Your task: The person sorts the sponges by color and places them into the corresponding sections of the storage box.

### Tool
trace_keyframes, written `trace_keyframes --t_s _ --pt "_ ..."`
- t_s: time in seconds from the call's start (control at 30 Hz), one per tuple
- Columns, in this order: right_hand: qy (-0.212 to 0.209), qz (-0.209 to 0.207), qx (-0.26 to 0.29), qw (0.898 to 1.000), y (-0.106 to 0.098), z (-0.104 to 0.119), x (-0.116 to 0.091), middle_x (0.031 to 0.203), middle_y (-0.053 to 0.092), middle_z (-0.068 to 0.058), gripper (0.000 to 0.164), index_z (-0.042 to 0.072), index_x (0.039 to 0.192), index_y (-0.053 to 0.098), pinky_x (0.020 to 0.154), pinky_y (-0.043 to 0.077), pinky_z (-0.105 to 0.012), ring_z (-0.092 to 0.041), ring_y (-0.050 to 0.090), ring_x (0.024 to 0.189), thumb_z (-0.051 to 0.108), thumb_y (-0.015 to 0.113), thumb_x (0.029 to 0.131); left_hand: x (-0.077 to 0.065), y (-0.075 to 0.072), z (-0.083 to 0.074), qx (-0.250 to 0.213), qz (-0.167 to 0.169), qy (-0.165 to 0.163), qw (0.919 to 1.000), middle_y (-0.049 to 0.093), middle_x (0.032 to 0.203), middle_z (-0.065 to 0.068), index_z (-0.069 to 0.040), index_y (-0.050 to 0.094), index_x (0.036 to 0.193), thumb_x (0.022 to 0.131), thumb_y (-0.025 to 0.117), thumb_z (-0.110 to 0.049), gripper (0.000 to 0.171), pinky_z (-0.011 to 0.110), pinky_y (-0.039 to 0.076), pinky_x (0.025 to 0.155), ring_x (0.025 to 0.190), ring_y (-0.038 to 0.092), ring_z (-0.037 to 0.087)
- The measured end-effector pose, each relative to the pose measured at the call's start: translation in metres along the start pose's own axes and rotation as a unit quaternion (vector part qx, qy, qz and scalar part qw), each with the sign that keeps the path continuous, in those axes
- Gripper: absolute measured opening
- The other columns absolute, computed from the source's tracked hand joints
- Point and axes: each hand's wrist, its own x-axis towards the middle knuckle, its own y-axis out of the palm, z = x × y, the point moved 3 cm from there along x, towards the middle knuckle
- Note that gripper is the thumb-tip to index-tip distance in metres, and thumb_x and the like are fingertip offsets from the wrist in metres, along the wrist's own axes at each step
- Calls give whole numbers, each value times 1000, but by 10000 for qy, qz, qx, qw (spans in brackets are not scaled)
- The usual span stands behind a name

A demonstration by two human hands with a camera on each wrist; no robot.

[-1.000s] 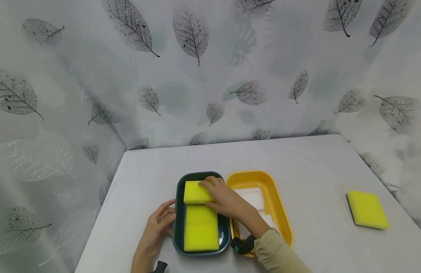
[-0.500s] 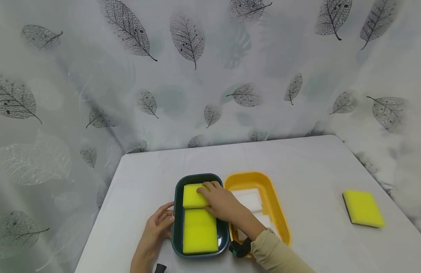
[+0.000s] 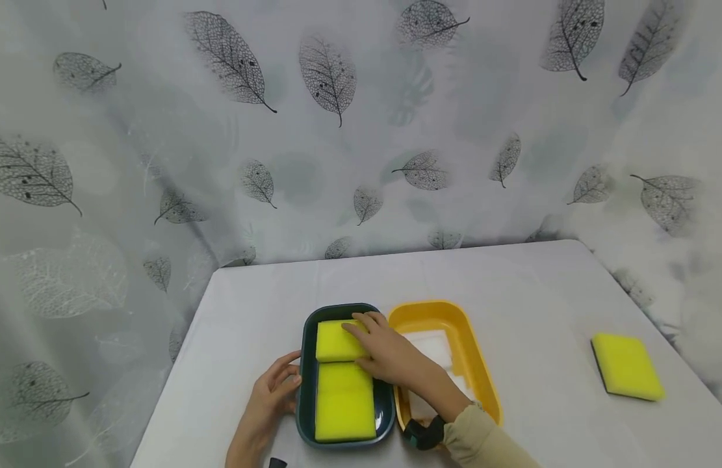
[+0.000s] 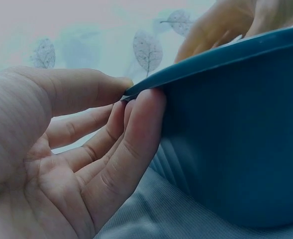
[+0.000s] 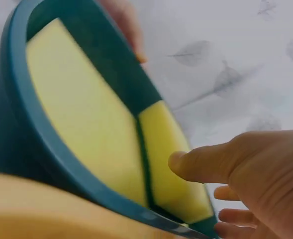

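A dark teal plastic tray (image 3: 386,409) stands on the table with yellow sponges in it. Its near part holds a yellow sponge (image 3: 345,416); another yellow sponge (image 3: 333,341) lies across the far end. My left hand (image 3: 269,396) pinches the tray's left rim, thumb on top and fingers beneath, as the left wrist view shows. My right hand (image 3: 392,354) reaches in from the right over the far sponge, its fingers spread on top and its thumb near the sponge's near edge. In the right wrist view the thumb (image 5: 201,163) lies over that sponge, apart from the other fingers.
A yellow tray (image 3: 480,364) holding white pads (image 3: 433,344) stands close against the teal tray's right side, partly under my right forearm. One dark-backed yellow sponge (image 3: 626,366) lies alone toward the table's right edge. A leaf-patterned curtain (image 3: 361,130) hangs behind the table.
The far sponge has settled slightly toward the near side of the tray, with my right hand staying on it. My left hand keeps its place at the rim. The head view has shifted a little.
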Motion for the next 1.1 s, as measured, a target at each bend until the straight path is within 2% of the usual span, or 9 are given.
trace_keyframes --t_s 0.17,0.3,0.47,0.67,0.87,0.97,1.1 --pt "136 -228 413 9988 -18 -5 -17 163 42 -14 65 16 156 46 114 49 -49 -35 41 149 27 73 99 1 -1 -1 57 -19 11 10000 67 112 8 -14 54 147 98 69 -16 51 24 56 57 88 62 15" --pt "445 -388 723 9956 -33 -7 -32 164 41 -14 66 16 157 45 115 48 -52 -36 43 149 27 73 99 0 -2 -3 100 -64 18 9999 67 112 8 -14 55 147 98 70 -16 51 24 55 56 87 62 14" --pt "734 -943 981 9880 -48 -18 -56 163 43 -13 69 15 158 43 116 46 -56 -36 45 148 25 75 97 0 -1 -4 130 -68 79 9999 67 111 8 -13 55 146 97 69 -15 51 24 55 56 85 62 14" --pt "1099 -1671 1311 9710 -67 -49 -97 160 45 -16 68 10 158 41 115 41 -65 -41 46 144 20 73 99 -2 2 0 168 -37 31 9998 67 111 6 -11 53 148 97 70 -15 54 23 55 56 84 62 12" --pt "1695 -2159 1125 9550 -86 -78 -132 156 46 -24 69 7 158 39 105 47 -69 -47 52 133 17 73 98 -3 1 0 103 -123 -25 9999 67 111 7 -13 54 147 97 70 -14 53 23 55 55 82 63 12" --pt "1882 -2459 1053 9450 -93 -89 -146 154 46 -26 71 7 158 39 102 47 -71 -49 53 130 12 74 97 -2 0 -1 105 -125 -15 9999 66 112 7 -14 54 147 97 70 -14 53 22 55 55 83 62 12" --pt "2138 -2716 1006 9330 -96 -102 -160 155 45 -27 71 9 160 38 100 46 -71 -49 51 130 14 73 98 0 0 -1 145 -76 49 9999 66 113 8 -15 55 146 97 70 -15 51 23 56 56 84 62 12"
